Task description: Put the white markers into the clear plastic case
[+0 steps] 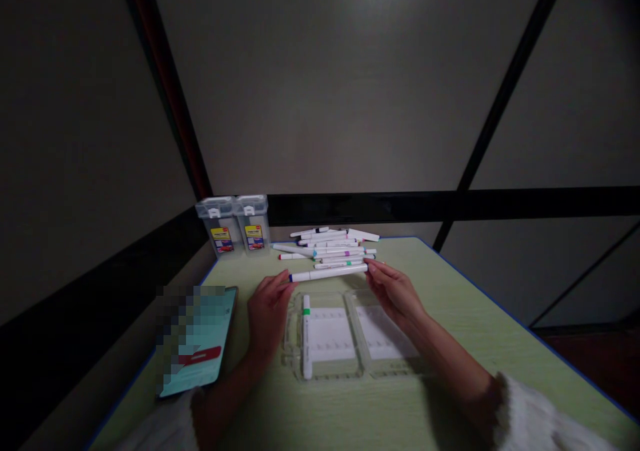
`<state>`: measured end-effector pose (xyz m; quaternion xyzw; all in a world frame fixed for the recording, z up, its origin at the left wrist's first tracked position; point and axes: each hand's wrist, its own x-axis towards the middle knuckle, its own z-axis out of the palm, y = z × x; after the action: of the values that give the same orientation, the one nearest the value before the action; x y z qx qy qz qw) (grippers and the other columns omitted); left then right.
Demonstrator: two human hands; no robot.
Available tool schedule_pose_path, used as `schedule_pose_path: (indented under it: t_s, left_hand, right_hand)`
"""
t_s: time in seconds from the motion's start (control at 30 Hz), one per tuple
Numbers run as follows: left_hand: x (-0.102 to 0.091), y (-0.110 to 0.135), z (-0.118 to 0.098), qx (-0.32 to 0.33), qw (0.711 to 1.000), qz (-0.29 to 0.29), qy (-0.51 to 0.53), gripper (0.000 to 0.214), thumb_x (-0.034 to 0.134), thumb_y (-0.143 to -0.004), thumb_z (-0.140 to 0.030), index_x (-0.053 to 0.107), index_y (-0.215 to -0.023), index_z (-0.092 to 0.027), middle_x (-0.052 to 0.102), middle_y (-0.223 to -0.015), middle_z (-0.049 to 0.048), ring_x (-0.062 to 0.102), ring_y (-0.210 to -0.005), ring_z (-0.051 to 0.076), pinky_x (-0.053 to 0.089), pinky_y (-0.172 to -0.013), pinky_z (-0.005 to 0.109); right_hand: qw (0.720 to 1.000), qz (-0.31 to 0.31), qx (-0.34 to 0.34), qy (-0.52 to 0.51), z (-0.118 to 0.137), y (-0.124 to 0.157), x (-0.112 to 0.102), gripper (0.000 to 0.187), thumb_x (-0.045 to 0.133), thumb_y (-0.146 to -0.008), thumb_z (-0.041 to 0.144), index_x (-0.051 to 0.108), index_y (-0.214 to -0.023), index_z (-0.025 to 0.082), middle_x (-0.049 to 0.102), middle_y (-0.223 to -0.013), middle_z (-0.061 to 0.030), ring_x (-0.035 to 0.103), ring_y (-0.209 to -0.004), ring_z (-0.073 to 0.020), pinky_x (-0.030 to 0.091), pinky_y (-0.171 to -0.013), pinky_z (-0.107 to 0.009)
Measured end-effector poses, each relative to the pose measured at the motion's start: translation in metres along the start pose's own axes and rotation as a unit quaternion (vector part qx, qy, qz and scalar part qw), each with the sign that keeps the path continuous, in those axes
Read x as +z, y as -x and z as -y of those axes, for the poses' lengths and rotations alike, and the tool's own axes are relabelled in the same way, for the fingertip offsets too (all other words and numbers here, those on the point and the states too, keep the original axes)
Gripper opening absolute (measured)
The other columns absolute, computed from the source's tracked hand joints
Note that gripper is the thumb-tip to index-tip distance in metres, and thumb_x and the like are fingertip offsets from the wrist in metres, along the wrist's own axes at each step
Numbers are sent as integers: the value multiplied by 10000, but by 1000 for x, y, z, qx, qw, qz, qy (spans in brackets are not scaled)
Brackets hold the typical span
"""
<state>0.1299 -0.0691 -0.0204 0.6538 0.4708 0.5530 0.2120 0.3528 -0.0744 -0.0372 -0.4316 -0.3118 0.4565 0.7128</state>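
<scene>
Left hand (267,312) and right hand (395,294) were bare, forearms uncovered, left sleeve (160,428) white and fuzzy, right sleeve (533,419) the same thick white knit.

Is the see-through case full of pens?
No, the clear case holds only one green-banded pen at its left side, while the left hand and right hand hold a second pen.

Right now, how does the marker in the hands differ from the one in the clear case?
The held marker lies crosswise between the left hand and right hand; the case marker points away, resting in the clear case. The held marker has a dark blue end; the case marker has a green band. Both are white.
</scene>
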Motion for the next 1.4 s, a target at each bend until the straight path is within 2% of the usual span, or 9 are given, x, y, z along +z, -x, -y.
schedule_pose_path:
  t_s: [0.13, 0.37, 0.63, 0.9, 1.17, 1.4]
  left_hand:
    - [0, 0, 1, -5, 1000, -10, 16, 195, 576, -692, -265, 663, -828, -156, 602, -783, 17, 598, -722, 143, 493, -670, 250]
    - [2, 0, 9, -20, 998, -1, 59, 126, 591, -666, -236, 650, -739, -153, 590, -754, 14, 588, -680, 133, 493, -627, 237]
    - [2, 1, 7, 6, 995, 21, 99, 168, 513, -729, -238, 660, -754, -160, 575, -762, 17, 585, -685, 136, 502, -641, 258]
    - [3, 0, 8, 6, 994, 17, 111, 133, 556, -689, -222, 663, -739, -161, 568, -731, 12, 582, -669, 136, 501, -636, 259]
    - [5, 1, 7, -13, 989, 5, 146, 101, 589, -658, -227, 649, -690, -153, 560, -719, 3, 581, -648, 121, 516, -592, 241]
    - [5, 2, 5, -4, 995, 3, 103, 96, 629, -623, -204, 666, -701, -161, 593, -750, 5, 585, -647, 108, 501, -584, 208]
  right_hand:
    - [1000, 6, 25, -10, 5, 5, 3, 130, 692, -588, 198, 701, -715, 227, 673, -759, 13, 575, -586, -66, 498, -572, -165]
    - [998, 11, 57, -36, 15, 11, 6, 133, 705, -570, 179, 695, -700, 203, 628, -616, 33, 521, -498, -35, 445, -453, -101]
    - [997, 10, 57, -50, 18, 13, 7, 139, 719, -557, 179, 686, -692, 173, 594, -548, 37, 496, -448, -30, 433, -420, -96]
    - [994, 0, 61, -88, 21, 17, 11, 180, 765, -484, 166, 687, -645, 158, 590, -529, 39, 494, -446, -18, 434, -416, -68]
    - [993, 24, 60, -101, 19, 15, 11, 210, 774, -464, 180, 676, -644, 133, 587, -530, 35, 495, -447, -20, 438, -419, -71]
    - [993, 15, 63, -98, 18, 14, 9, 158, 759, -496, 167, 663, -620, 148, 575, -543, 36, 492, -457, -23, 432, -407, -75]
